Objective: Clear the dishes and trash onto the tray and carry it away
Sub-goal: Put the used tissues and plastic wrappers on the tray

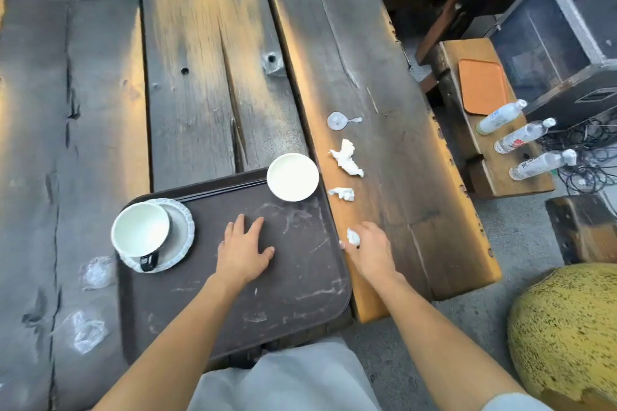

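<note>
From the head camera we looked down on a dark brown tray [300, 277] lying on a weathered plank table [200, 60]. Our left hand [243, 248] lay flat on the bare middle of the tray, fingers spread and holding nothing. Our right hand [369, 250] hovered just past the tray's right edge, over the orange-toned plank, its fingers pinched around a small wad of white tissue [353, 237].

At the tray's far left corner a white cup [140, 230] with a dark handle sat on a pale scalloped plate [182, 230]. A white bowl [292, 177] rested on the far right corner, overhanging the rim a little.

On the plank to the right of the tray lay two more crumpled tissues, a small one [342, 193] near the bowl and a larger one [347, 158] beyond it. Farther still lay a clear plastic lid [337, 119]. Two scraps of clear wrapping [95, 272] [83, 332] lay on the table just left of the tray.

Off to the right, a bench [467, 53] carried an orange tray [482, 87] and three plastic bottles [521, 135].
</note>
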Demonstrator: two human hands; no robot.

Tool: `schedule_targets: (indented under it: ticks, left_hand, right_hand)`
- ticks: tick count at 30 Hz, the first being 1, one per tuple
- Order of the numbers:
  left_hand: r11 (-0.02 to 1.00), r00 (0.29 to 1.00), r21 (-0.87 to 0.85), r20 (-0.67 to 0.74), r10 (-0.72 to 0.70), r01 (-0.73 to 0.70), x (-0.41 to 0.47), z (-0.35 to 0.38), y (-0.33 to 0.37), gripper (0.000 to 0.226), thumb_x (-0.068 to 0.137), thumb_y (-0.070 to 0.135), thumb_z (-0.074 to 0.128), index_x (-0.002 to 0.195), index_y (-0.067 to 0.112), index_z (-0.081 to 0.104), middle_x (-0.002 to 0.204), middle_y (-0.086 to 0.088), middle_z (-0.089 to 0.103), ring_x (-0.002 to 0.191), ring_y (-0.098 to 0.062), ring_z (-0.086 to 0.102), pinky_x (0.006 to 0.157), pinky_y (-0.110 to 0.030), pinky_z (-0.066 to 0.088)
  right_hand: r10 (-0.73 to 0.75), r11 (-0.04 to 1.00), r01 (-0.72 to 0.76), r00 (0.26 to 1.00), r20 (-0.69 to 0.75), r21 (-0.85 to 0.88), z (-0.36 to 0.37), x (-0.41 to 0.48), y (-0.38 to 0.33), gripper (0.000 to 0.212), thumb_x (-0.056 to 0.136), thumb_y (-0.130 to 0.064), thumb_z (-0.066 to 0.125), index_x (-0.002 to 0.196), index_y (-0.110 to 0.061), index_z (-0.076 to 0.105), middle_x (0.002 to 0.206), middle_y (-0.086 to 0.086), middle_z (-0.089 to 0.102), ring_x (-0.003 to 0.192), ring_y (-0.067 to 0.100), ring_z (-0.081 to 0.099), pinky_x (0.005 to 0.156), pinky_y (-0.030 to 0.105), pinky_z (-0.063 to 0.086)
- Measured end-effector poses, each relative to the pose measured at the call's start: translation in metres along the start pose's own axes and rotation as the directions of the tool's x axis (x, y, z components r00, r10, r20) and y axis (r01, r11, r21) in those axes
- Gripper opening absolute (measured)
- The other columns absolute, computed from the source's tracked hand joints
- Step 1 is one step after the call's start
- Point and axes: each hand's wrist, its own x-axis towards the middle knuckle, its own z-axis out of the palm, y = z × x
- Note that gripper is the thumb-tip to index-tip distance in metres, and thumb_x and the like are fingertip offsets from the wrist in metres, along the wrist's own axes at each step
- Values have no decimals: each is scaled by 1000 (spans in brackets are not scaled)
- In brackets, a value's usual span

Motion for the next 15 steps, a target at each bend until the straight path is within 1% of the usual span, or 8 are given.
schedule_targets:
  ticks: [3,5,7,9,13,15]
  left_hand:
    - [998,998,15,4,-55,55,9,-3,12,78,92,49,59,158,33,20,167,-9,1,152,-34,2,116,-55,27]
    - [996,996,13,10,-86,86,16,-3,15,82,91,49,60,158,36,16,168,-6,-7,152,-36,-3,115,-57,28]
    - [993,993,-5,33,-115,115,23,-2,16,85,90,49,62,158,39,11,167,-3,-14,152,-37,-7,115,-59,28]
    - [990,988,-21,71,-140,142,28,0,17,90,89,49,63,158,42,7,166,-1,-19,151,-39,-11,116,-61,25]
    - [986,981,0,101,-166,167,33,4,20,93,90,48,63,157,45,-1,164,-1,-26,150,-40,-14,115,-65,23]
    - [988,983,10,101,-152,152,32,4,18,92,91,47,62,157,45,-2,164,-1,-28,150,-40,-15,115,-65,23]
  right_hand:
    - [-93,996,93,996,-6,-5,-8,6,13,30,91,-22,66,116,-7,69,121,10,64,111,31,60,94,33,44]
    - [-85,995,87,996,-40,57,-21,14,15,23,93,-17,63,113,-10,70,114,10,68,106,31,62,91,34,46]
    - [-41,984,57,994,-100,168,-39,30,11,24,92,-16,63,114,-14,72,114,9,71,106,31,64,92,35,47]
    - [-53,966,90,986,-159,240,-57,54,3,25,90,-16,65,115,-15,72,116,8,71,106,29,64,92,33,47]
    - [-127,947,181,970,-208,267,-85,108,-24,30,87,-15,69,117,-8,71,122,9,67,110,28,62,93,28,41]
    - [-163,950,201,972,-171,240,-87,128,-39,31,88,-14,69,118,-7,70,131,10,62,117,28,59,96,26,39]
